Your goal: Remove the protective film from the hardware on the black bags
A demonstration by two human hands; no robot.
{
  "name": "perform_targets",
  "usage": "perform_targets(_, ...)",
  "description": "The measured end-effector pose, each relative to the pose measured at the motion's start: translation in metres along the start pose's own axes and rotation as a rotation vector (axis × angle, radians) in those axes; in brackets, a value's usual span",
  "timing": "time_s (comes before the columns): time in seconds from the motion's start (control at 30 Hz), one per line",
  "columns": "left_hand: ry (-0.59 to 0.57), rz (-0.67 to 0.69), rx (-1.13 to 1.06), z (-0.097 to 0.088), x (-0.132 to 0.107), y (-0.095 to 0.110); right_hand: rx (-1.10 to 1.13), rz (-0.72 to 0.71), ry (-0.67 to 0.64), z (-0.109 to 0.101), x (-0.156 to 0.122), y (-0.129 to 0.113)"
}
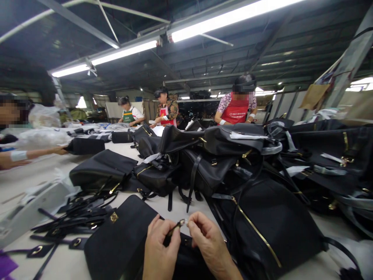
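My left hand [159, 247] is closed around a thin black strap, whose shiny metal clasp [182, 223] sticks out between thumb and forefinger. Close beside it, my right hand [208, 243] pinches a small clear piece [187, 222] at the clasp's tip; it looks like plastic film, though it is too small to be sure. Under both hands lies a black bag, and its flap with a gold-coloured lock [114, 217] spreads out to the left. To the right of my right hand rests another black bag with a gold zip [259, 233].
Loose black straps [77, 217] lie in a pile at left, near a grey plastic-wrapped object [32, 206]. Black bags [201, 167] are heaped across the worktable [122, 147]. Several co-workers stand beyond; at far left a co-worker's hand [60, 150] touches a black roll-shaped item [87, 146].
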State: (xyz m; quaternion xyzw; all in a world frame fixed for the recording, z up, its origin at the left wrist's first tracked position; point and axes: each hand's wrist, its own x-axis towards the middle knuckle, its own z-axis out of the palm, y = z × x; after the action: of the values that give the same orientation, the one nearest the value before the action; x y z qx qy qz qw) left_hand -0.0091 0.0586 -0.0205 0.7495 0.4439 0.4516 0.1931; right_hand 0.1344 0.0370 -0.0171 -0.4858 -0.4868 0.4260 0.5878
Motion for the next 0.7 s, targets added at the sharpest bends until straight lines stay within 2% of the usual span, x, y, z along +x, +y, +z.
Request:
perform_targets(0.17,0.028,0.035,0.056,0.002,0.0,0.002,0.135,0.041,0.033,-0.002,-0.001,-0.004)
perform_targets(0.3,0.005,0.007,-0.007,-0.001,0.0,0.001,0.188,0.058,0.082,-0.008,0.002,-0.004)
perform_targets(0.43,-0.115,0.002,-0.108,-0.007,-0.004,0.002,-0.075,0.06,0.164,-0.022,0.008,0.01)
perform_targets(0.57,-0.099,-0.049,-0.165,-0.009,-0.008,0.001,-0.361,0.004,0.254,-0.032,0.01,0.022)
perform_targets(0.63,-0.072,-0.106,-0.215,-0.009,-0.008,0.001,-0.345,-0.053,0.273,-0.033,0.008,0.018)
perform_targets(0.7,-0.034,-0.207,-0.303,-0.007,-0.007,0.001,-0.259,-0.068,0.194,-0.03,0.005,0.008)
